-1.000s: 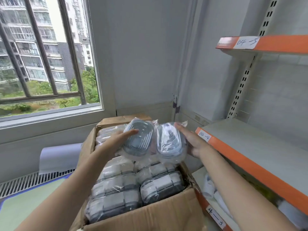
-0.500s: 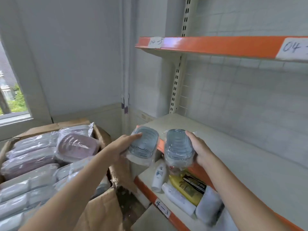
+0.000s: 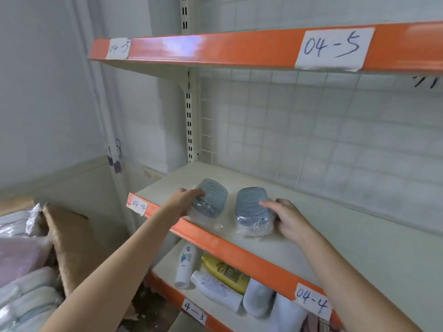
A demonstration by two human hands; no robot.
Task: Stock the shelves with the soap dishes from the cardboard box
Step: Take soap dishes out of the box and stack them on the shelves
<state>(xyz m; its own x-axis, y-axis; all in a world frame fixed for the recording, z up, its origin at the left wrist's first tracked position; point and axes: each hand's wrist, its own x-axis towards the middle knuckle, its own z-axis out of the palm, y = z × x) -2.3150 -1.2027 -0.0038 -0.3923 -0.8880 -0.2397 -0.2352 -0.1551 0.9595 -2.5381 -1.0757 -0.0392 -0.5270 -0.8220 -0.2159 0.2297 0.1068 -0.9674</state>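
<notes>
Two blue ribbed soap dishes in clear plastic wrap stand on edge side by side on the 04-4 shelf [image 3: 335, 240], near its front. My left hand [image 3: 184, 200] grips the left soap dish [image 3: 212, 200] from its left side. My right hand [image 3: 285, 216] holds the right soap dish [image 3: 250, 209] from its right side, fingers laid across its ribbed face. The cardboard box [image 3: 64, 236] sits at the lower left, still holding several wrapped dishes, one of them pink [image 3: 19, 259].
The 04-5 shelf [image 3: 239, 49] hangs above with an orange front edge. Below, the 4-3 shelf [image 3: 172, 295] carries several bottles, white ones and a yellow one [image 3: 225, 271]. A slotted upright [image 3: 189, 116] runs up the tiled back wall.
Both hands carried the two dishes from above the box rightward onto the 04-4 shelf. The view turned from the window and box toward the shelves.
</notes>
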